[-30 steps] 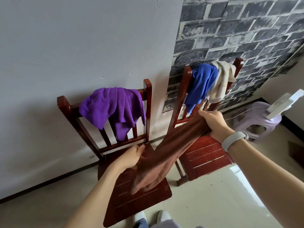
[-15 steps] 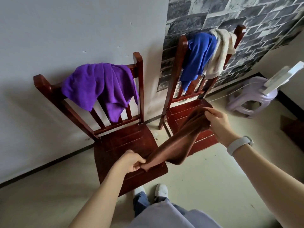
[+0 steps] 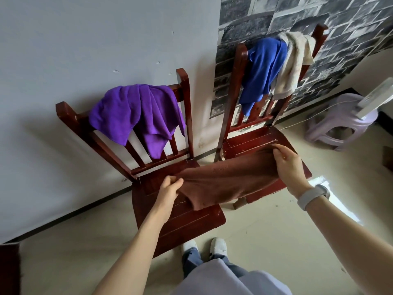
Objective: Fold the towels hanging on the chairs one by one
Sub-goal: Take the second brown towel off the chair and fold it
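A brown towel (image 3: 229,179) is stretched in the air between my two hands, above the gap between two red wooden chairs. My left hand (image 3: 170,188) pinches its left end over the left chair's seat (image 3: 191,222). My right hand (image 3: 289,165) grips its right end over the right chair's seat (image 3: 251,141). A purple towel (image 3: 138,111) hangs on the left chair's backrest. A blue towel (image 3: 263,67) and a cream towel (image 3: 295,60) hang side by side on the right chair's backrest.
Both chairs stand against the wall, the right one before grey brick-pattern wallpaper (image 3: 297,15). A lilac plastic stool (image 3: 338,122) with a white device (image 3: 376,99) on it stands at the right. My feet (image 3: 204,248) are on the pale floor before the left chair.
My hands have moved apart and spread the brown towel out wide and level; before, it hung bunched and slanted between them. The view has tilted further down.
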